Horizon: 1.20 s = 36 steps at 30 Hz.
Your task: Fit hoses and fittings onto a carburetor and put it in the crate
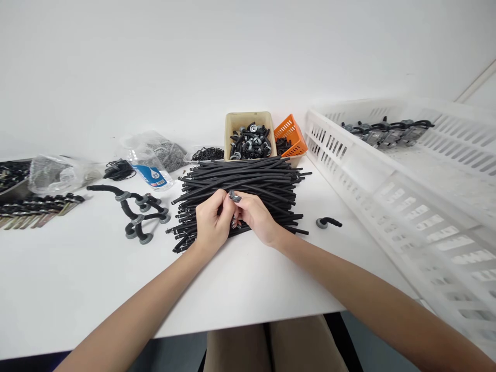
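My left hand and my right hand meet over the front of a wide pile of black rubber tubes. Fingers of both hands are closed together around something too small and hidden to name. Grey and black elbow-shaped pieces stand joined in a cluster on the table to the left of the pile. A single black elbow piece with a grey ring lies to the right of it.
Behind the pile stand a beige bin of small parts and a tilted orange basket. A big white slatted crate fills the right side. Farther left are a clear bottle, plastic bags and rows of metal-and-black parts.
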Available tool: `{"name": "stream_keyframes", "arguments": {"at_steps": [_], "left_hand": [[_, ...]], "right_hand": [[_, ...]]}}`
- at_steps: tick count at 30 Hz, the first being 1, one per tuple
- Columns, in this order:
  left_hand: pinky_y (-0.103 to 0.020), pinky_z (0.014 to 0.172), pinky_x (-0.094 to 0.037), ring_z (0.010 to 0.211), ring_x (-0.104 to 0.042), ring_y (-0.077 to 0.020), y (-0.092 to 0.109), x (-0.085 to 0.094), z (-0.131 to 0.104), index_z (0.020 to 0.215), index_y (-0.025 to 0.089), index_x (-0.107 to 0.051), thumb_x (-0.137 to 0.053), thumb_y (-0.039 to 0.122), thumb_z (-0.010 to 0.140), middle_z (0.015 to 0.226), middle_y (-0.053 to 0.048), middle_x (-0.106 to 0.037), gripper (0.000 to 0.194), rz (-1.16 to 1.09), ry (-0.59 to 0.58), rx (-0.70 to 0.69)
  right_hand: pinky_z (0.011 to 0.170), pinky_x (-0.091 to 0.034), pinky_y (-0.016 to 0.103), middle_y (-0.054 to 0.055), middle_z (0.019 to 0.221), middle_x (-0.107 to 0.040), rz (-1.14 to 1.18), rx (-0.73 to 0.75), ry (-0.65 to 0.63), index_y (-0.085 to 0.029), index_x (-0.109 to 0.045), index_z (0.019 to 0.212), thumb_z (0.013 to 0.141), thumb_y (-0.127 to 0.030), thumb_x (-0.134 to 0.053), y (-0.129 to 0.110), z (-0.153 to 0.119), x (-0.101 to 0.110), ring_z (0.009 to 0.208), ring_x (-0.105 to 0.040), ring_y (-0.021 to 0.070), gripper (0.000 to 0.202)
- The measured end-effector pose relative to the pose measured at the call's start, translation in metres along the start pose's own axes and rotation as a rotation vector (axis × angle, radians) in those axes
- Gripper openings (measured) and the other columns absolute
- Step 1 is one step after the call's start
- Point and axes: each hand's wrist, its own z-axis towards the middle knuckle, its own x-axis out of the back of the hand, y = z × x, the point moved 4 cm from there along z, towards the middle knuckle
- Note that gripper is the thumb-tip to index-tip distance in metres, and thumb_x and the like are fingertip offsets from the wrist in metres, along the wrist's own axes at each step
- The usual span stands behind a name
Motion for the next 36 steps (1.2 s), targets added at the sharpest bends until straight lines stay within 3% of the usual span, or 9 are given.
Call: {"name": "stream_keyframes", "arguments": {"at_steps": [15,36], "left_hand": [[-0.018,0.046,-0.041,0.044,-0.051,-0.0061,-0.0010,-0.0003,0.0005,0.061,0.020,-0.045,-0.050,0.037,0.101,0.050,0.006,-0.052,0.044,0.011,-0.007,0.005],[-0.019,0.044,-0.038,0.041,-0.048,-0.0055,-0.0015,-0.0007,0.0008,0.061,0.020,-0.043,-0.050,0.034,0.101,0.048,0.007,-0.049,0.043,-0.012,0.002,0.003]], "right_hand": [[0.052,-0.038,0.025,-0.006,0.057,-0.044,-0.019,-0.008,0.018,-0.022,-0.047,0.063,0.083,-0.051,-0.058,0.0010,0.0008,0.0013,0.053,-0.046,0.0097,0.037],[0.053,-0.037,0.025,-0.006,0.056,-0.046,-0.026,0.020,-0.001,-0.022,-0.050,0.065,0.084,-0.043,-0.057,0.0003,0.0003,0.0011,0.052,-0.045,0.0095,0.029]]}}
